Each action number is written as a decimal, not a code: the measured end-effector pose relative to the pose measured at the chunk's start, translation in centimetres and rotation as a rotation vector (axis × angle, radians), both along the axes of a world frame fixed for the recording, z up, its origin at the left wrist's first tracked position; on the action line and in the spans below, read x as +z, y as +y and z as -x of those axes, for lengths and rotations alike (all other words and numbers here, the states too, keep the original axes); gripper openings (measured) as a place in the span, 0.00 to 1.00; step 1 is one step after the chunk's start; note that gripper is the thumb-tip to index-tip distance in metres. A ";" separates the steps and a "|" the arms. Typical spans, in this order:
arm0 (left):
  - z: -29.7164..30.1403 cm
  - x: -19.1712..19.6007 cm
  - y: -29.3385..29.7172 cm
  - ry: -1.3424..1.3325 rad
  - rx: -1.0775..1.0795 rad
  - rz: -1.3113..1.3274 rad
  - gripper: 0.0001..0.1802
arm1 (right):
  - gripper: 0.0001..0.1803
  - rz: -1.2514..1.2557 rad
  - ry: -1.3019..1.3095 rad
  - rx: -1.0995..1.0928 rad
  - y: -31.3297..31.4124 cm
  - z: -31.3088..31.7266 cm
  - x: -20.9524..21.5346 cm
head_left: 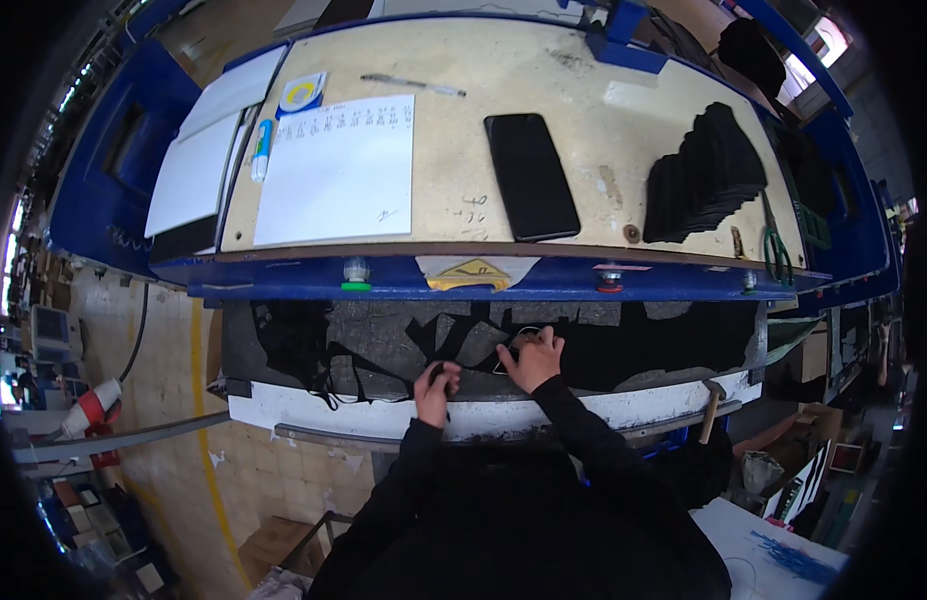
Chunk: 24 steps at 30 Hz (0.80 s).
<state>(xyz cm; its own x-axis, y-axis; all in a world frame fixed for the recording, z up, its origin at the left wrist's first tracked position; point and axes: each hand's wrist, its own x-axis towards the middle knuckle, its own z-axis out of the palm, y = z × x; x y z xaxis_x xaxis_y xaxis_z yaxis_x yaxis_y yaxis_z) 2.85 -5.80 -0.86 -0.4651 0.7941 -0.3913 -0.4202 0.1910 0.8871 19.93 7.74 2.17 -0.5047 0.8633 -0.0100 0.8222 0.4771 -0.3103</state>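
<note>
My left hand (435,393) is closed at the near side of the machine bed, its curled fingers gripping a thin strip of black fabric (453,338). To the right, my right hand (536,360) bends its fingers over a small cutting die (500,366) with a thin shiny edge; the palm hides most of it. The die rests on the black fabric. More cut fabric with holes and loose strips spreads to the left, while a broader dark piece (643,345) extends to the right over the worn grey bed (383,350).
Above the bed, the machine's top carries a phone (532,176), a written paper sheet (333,180), a glue stick (262,150), a pen (413,84), stacked black pieces (705,175) and green-handled scissors (776,255). A wooden-handled hammer (710,412) lies at the bed's near right edge.
</note>
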 end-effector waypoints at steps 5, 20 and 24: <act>-2.3 -1.3 4.0 0.432 -0.203 -0.087 0.07 | 0.20 0.043 0.296 -0.265 1.1 -3.0 1.4; -7.0 0.2 12.4 1.141 -0.906 0.127 0.29 | 0.20 -0.179 0.117 -0.359 -1.5 -11.8 -4.8; -6.6 0.0 13.1 1.166 -0.947 0.066 0.22 | 0.22 -0.213 0.253 -0.381 -2.4 -11.9 -4.9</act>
<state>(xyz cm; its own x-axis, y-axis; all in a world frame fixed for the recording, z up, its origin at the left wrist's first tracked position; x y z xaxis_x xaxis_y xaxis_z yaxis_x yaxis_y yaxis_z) 9.47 7.26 -0.90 0.1289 0.9670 -0.2199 0.7944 0.0321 0.6066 31.82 5.33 -2.76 -0.1169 0.9562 0.2685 0.8619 0.2320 -0.4509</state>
